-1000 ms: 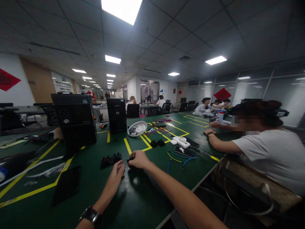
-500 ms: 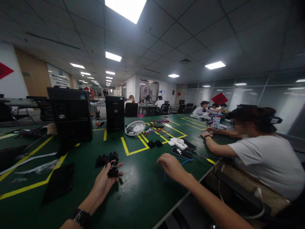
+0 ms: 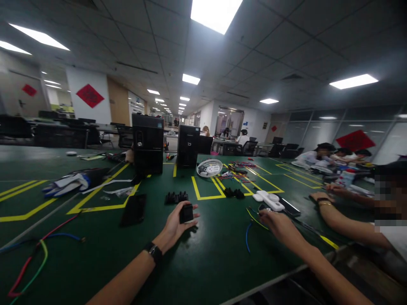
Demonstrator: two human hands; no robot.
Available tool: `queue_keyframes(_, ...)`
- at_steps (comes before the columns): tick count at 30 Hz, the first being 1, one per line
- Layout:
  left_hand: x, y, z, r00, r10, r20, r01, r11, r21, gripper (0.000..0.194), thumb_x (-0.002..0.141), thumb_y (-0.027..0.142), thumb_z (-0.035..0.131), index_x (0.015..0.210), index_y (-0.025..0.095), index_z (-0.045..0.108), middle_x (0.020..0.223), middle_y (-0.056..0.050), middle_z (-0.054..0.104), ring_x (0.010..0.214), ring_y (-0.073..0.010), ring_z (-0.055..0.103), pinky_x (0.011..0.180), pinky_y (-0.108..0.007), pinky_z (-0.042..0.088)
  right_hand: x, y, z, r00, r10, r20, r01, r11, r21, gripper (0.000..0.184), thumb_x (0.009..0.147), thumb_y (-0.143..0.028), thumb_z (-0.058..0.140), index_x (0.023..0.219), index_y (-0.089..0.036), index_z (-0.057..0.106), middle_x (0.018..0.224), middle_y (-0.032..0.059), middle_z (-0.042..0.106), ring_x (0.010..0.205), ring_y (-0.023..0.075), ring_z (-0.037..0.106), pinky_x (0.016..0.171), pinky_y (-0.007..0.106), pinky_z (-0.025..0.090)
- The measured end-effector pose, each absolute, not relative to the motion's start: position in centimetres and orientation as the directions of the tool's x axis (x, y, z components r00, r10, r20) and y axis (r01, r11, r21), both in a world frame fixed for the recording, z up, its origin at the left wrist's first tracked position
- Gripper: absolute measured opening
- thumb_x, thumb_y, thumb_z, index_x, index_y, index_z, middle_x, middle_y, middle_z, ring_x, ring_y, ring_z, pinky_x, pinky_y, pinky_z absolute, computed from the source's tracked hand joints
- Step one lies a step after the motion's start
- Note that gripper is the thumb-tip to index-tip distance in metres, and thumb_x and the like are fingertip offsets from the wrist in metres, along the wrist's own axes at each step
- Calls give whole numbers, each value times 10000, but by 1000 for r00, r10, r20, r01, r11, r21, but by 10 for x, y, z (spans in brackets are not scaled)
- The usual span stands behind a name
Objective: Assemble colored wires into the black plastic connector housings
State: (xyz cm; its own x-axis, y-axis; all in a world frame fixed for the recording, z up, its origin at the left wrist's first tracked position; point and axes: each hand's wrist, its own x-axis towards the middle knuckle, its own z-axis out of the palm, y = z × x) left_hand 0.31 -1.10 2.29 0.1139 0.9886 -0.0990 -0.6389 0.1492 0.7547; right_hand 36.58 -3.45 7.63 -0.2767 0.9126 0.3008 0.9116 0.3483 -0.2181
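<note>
Centre: left hand [image 3: 177, 221] holds black block [image 3: 186, 214]; no wire visibly attached. Right of centre: right hand [image 3: 277, 223] beside blue wire [image 3: 247, 238], yellow wire [image 3: 255, 220]; grip unclear. Work appears unfinished.

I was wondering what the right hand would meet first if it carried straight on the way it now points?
The right hand would probably meet the yellow wire lying on the green table first; depth is unclear there, so the two may already be touching.
</note>
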Motion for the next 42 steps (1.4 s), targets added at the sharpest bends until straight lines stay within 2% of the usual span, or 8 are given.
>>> queue_keyframes(4,0,-7,17,51,997,-57,-603,77,794,323,827,444,507,1077,239,506,1125,-107,641,778,-204,667,653,-368,532,280,-35,108,-335,854,397,757,495,-427,299,909,-363,396,1039,-225,627,819,61,665,731,194,611,668,283,430)
queue_keyframes(9,-4,0,16,-96,995,-25,-678,-47,733,275,832,363,521,1062,213,541,1015,-76,664,761,-176,652,650,-316,520,160,-10,92,-428,773,468,509,634,-582,234,891,-276,432,882,-200,653,742,13,636,672,145,571,644,238,409)
queue_keyframes(12,-8,5,20,-206,976,-73,-757,-112,644,202,833,253,512,1020,191,554,877,-48,667,738,-155,645,683,-313,523,114,13,62,-406,814,416,387,565,-728,220,877,-264,432,763,-185,604,617,-18,555,551,119,508,549,215,375)
queue_keyframes(16,-15,12,20,-229,968,-106,-773,-115,624,247,824,227,509,1058,167,559,884,-76,681,694,-149,641,645,-289,515,97,27,32,-409,876,255,261,381,-887,271,900,-317,365,711,-193,512,522,-50,450,416,103,416,435,209,319)
queue_keyframes(23,-19,15,9,-205,979,-23,-686,-127,716,340,797,322,551,1088,146,565,943,-115,695,761,-173,652,624,-255,479,106,12,32,-432,827,359,451,543,-708,262,912,-297,373,756,-188,552,646,3,567,582,130,526,544,223,345)
queue_keyframes(26,-20,12,12,-205,979,2,-673,-143,726,373,782,366,554,1094,161,563,951,-101,696,798,-192,659,686,-288,483,105,7,32,-399,849,347,411,504,-760,205,906,-316,400,859,-180,547,628,-9,566,562,132,521,536,224,347)
queue_keyframes(32,-15,6,17,-181,983,26,-663,-142,735,395,742,355,572,1082,155,580,990,-110,689,870,-221,650,740,-322,475,104,9,26,-348,894,282,280,387,-879,207,886,-349,430,762,-190,475,561,-43,510,495,111,467,516,218,347)
queue_keyframes(42,-11,3,14,-105,986,126,-586,-164,793,388,823,351,489,1149,149,546,1103,-131,647,930,-236,630,795,-350,467,107,10,26,-348,911,220,295,329,-897,207,844,-338,463,702,-190,443,543,-39,500,494,108,465,512,218,333)
